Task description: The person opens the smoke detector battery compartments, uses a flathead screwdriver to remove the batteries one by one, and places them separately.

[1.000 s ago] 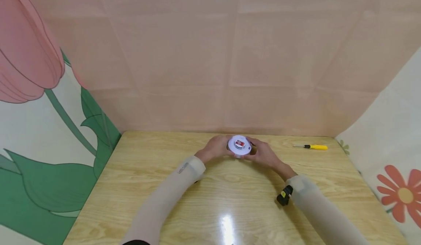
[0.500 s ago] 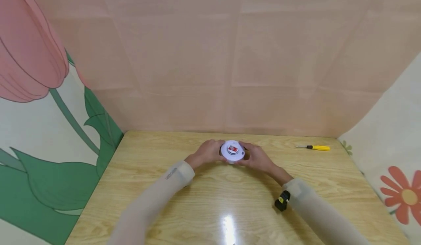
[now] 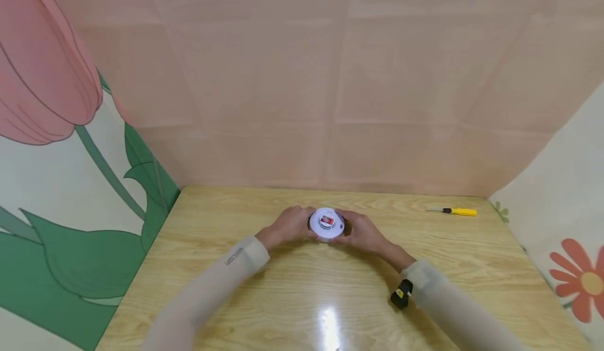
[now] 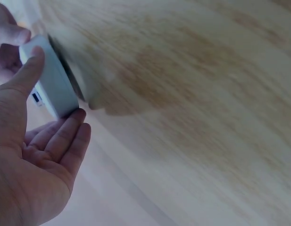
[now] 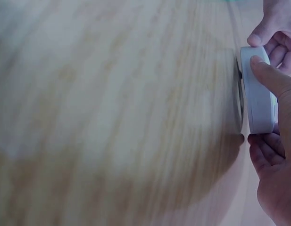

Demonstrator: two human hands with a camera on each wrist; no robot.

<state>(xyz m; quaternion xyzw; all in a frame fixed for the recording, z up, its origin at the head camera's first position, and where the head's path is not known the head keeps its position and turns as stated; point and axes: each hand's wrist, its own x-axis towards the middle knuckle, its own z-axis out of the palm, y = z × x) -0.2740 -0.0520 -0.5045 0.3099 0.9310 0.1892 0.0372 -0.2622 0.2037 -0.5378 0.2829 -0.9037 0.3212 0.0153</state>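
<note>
A round white smoke detector (image 3: 333, 231), with a raised centre and a red-and-white label, lies flat between both hands near the back of the table. My left hand (image 3: 291, 224) grips its left side; in the left wrist view the thumb presses the near side and the fingertips meet the lower edge. From the other side my right hand (image 3: 362, 231) holds it with thumb and fingers spread round the rim. Seen from the right wrist, the smoke detector (image 5: 256, 101) is close over the tabletop, its reflection right beside it.
A screwdriver (image 3: 461, 211) with a yellow handle lies at the back right of the wood-grain table (image 3: 302, 283). Behind the table hangs a pinkish-brown cloth (image 3: 264, 89), with flower-printed cloth at both sides. A black strap-mounted device (image 3: 401, 294) sits at the right wrist.
Both hands have carried the smoke detector a little left and nearer to me, keeping their grip. The screwdriver lies as before; the head view has shifted slightly.
</note>
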